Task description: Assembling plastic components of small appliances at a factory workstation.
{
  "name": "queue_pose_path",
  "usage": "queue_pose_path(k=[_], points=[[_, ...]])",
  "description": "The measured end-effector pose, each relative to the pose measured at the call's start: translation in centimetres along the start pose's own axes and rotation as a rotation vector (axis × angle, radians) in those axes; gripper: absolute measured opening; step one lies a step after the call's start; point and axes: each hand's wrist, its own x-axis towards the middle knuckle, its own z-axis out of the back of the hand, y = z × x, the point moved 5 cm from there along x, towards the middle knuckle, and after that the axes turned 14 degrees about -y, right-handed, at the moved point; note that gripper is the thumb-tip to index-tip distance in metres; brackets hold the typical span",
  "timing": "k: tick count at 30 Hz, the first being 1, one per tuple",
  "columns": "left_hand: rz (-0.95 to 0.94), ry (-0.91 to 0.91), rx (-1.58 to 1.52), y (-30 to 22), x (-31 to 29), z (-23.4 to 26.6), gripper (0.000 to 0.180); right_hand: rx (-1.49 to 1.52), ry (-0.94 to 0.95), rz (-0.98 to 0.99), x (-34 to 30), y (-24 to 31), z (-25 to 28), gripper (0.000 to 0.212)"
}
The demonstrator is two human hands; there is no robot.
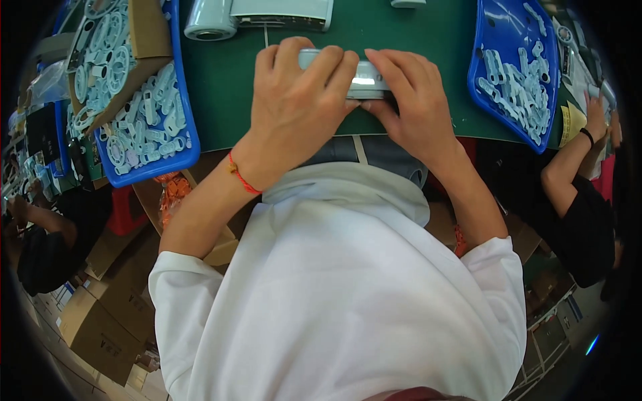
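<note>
Both of my hands hold a white, glossy plastic housing (366,81) just above the near edge of the green tabletop (414,30). My left hand (301,100) curls over its left part from above, wearing a red string bracelet at the wrist. My right hand (418,100) grips the right end, with the thumb below and the fingers on top. Much of the housing is hidden under my fingers, so its full shape does not show. Beyond my hands, a larger white device (281,9) and a white cylindrical part (210,19) lie at the far edge of view.
To the left, a blue tray (160,162) holds pale plastic parts, with a cardboard box (148,30) of ring-shaped parts over it. Another blue tray (498,27) of small pale parts is at right. People work on both sides. Cardboard cartons (107,327) stand lower left.
</note>
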Motion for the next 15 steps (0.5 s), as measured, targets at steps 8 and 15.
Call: queue_pose_path(k=[8, 15], points=[[0.007, 0.018, 0.046, -0.7, 0.2, -0.3, 0.047, -0.06, -0.057, 0.078, -1.1, 0.4, -0.4, 0.056], [0.036, 0.042, 0.032, 0.2, 0.5, -0.1, 0.048, 0.058, -0.084, -0.046, 1.3, 1.4, 0.2, 0.04]])
